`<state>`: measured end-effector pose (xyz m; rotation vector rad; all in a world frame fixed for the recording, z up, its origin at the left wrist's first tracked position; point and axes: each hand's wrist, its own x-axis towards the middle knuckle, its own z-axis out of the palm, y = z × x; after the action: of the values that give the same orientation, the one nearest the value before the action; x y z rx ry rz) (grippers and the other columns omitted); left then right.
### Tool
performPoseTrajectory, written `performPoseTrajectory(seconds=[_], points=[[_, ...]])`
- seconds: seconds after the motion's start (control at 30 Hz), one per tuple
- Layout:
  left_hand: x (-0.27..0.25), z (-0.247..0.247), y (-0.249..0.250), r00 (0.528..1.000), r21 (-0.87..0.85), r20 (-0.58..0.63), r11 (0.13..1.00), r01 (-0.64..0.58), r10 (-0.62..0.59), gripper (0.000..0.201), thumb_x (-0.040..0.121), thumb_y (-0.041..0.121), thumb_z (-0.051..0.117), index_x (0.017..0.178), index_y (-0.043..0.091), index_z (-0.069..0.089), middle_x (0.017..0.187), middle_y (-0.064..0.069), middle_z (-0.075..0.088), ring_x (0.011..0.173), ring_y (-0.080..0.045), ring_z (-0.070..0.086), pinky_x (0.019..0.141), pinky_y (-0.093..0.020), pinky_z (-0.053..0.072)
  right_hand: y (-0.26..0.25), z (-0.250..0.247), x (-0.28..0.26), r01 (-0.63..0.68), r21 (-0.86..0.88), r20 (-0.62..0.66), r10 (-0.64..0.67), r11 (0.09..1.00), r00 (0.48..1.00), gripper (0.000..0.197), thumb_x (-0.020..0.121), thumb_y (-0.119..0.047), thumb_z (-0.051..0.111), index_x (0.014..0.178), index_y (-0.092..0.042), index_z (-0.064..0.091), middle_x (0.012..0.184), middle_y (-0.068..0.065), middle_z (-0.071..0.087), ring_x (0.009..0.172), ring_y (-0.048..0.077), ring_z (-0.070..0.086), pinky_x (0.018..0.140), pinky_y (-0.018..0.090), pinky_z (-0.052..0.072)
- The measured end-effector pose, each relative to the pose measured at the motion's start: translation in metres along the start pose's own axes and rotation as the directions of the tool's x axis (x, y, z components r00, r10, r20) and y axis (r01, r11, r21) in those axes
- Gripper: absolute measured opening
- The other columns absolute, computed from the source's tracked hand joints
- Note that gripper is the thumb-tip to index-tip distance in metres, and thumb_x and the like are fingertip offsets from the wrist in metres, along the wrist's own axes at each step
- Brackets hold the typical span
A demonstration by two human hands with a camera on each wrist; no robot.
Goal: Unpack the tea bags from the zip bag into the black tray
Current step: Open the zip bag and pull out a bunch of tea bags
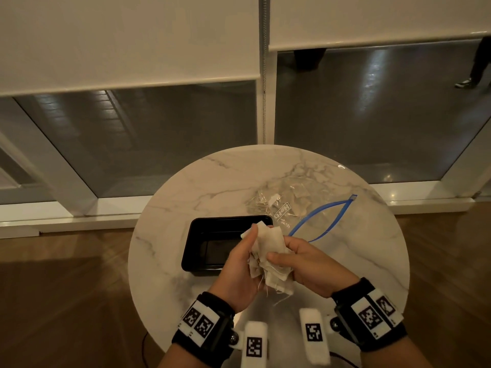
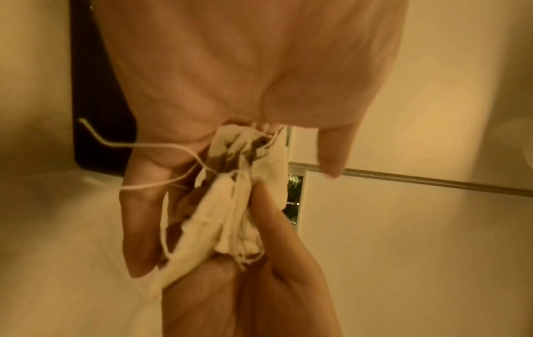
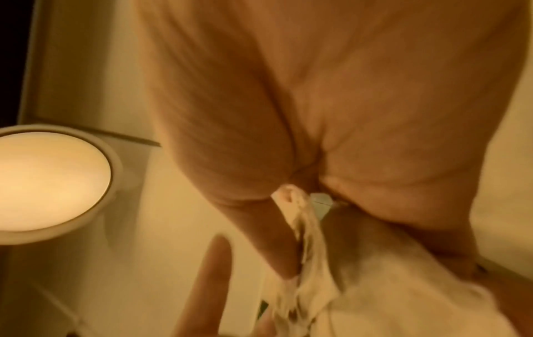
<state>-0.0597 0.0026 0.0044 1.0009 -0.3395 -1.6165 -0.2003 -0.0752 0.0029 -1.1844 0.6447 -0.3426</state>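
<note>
Both hands hold one bunch of pale tea bags [image 1: 269, 257] above the table, just right of the black tray [image 1: 202, 245]. My left hand [image 1: 240, 264] grips the bunch from the left, thumb up along it. My right hand [image 1: 295, 258] grips it from the right, thumb pressed across the front. In the left wrist view the tea bags [image 2: 230, 205] are crumpled between the fingers of both hands, with loose strings hanging out. The right wrist view shows the tea bags [image 3: 305, 246] pinched under the palm. The black tray looks empty. The clear zip bag [image 1: 300, 203] with a blue zipper lies open behind the hands.
The round marble table [image 1: 164, 224] is small, and the hands work near its front middle. Wooden floor lies on both sides. Windows with lowered blinds stand behind the table. A person's legs [image 1: 475, 67] show at the far right.
</note>
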Motion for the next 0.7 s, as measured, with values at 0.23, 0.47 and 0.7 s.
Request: performPoseTrajectory(seconds=[0.23, 0.47, 0.7], points=[[0.008, 0.004, -0.010, 0.989, 0.036, -0.133, 0.997, -0.067, 0.071, 0.028, 0.106, 0.015, 0.047, 0.130, 0.011, 0.061, 0.115, -0.016, 0.074, 0.104, -0.029, 0.072, 0.079, -0.040, 0.060, 0.006, 0.024, 0.014, -0.014, -0.364, -0.140, -0.040, 0.931, 0.989, 0.035, 0.092, -0.014, 0.052, 0.124, -0.023, 0.040, 0.107, 0.005, 0.060, 0.101, 0.017, 0.063, 0.080, 0.032, 0.055], [0.005, -0.007, 0.002, 0.989, -0.019, -0.121, 0.996, -0.086, 0.084, 0.030, 0.106, 0.013, 0.044, 0.132, 0.001, 0.055, 0.100, -0.024, 0.071, 0.069, -0.031, 0.070, 0.050, -0.033, 0.055, -0.022, 0.008, 0.004, -0.132, -0.479, -0.096, 0.097, 0.868, 0.991, 0.045, 0.095, -0.056, 0.055, 0.134, -0.037, 0.042, 0.112, -0.008, 0.062, 0.100, 0.008, 0.062, 0.078, 0.025, 0.054], [0.004, -0.020, 0.011, 0.977, -0.112, -0.199, 0.989, -0.100, 0.077, 0.028, 0.104, 0.015, 0.050, 0.127, -0.001, 0.056, 0.102, -0.027, 0.070, 0.068, -0.034, 0.064, 0.053, -0.036, 0.057, -0.044, -0.100, 0.030, -0.102, -0.357, -0.887, -0.302, 0.929, 0.349, 0.037, 0.082, -0.032, 0.076, 0.114, -0.026, 0.057, 0.117, 0.008, 0.060, 0.114, 0.032, 0.056, 0.090, 0.041, 0.050]])
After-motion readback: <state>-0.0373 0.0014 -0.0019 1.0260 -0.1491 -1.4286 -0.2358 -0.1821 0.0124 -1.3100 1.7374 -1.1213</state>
